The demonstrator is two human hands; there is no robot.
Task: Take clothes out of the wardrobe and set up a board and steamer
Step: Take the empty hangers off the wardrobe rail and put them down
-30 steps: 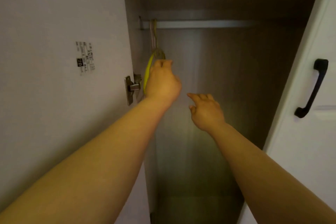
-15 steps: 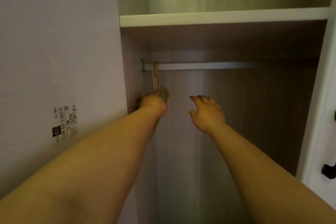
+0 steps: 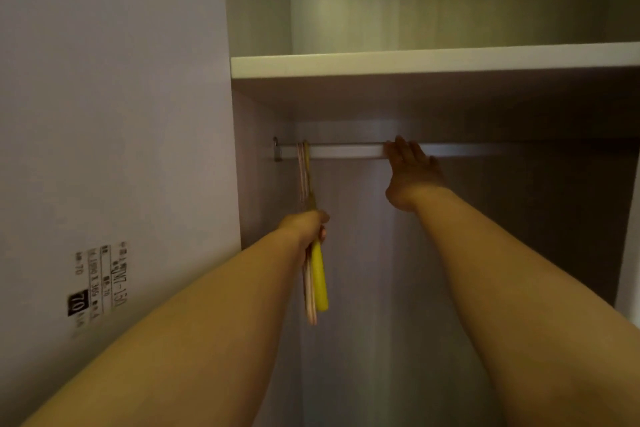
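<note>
We see both bare arms reaching up into an open wardrobe (image 3: pixel 346 288); our left hand (image 3: pixel 304 227) is curled round a bunch of hangers (image 3: pixel 313 274), one yellow and the others pale pink or wood-toned, hard to tell in the dim light; their hooks run up from the fist and sit over the rail (image 3: pixel 346 151) at its far-left end, just beside the rail bracket (image 3: pixel 276 149); the hanger bodies drop below the fist, edge-on to us; no clothes show on them.

Our right hand (image 3: pixel 412 172) is up at the rail, well to the right of the left hand and higher; fingers are straight and spread, tips laid on or over the bar, gripping nothing we can make out.

Above both hands a white shelf (image 3: pixel 415 61) spans the wardrobe, with a lit greenish compartment over it; behind the hands the back panel is grey wood-grain, dark toward the right; left of the left hand stands a plain white side panel (image 3: pixel 114 97) carrying a printed label (image 3: pixel 98 282), text blurred; a sliver of white frame (image 3: pixel 628 253) shows at far right, beyond the right forearm.
</note>
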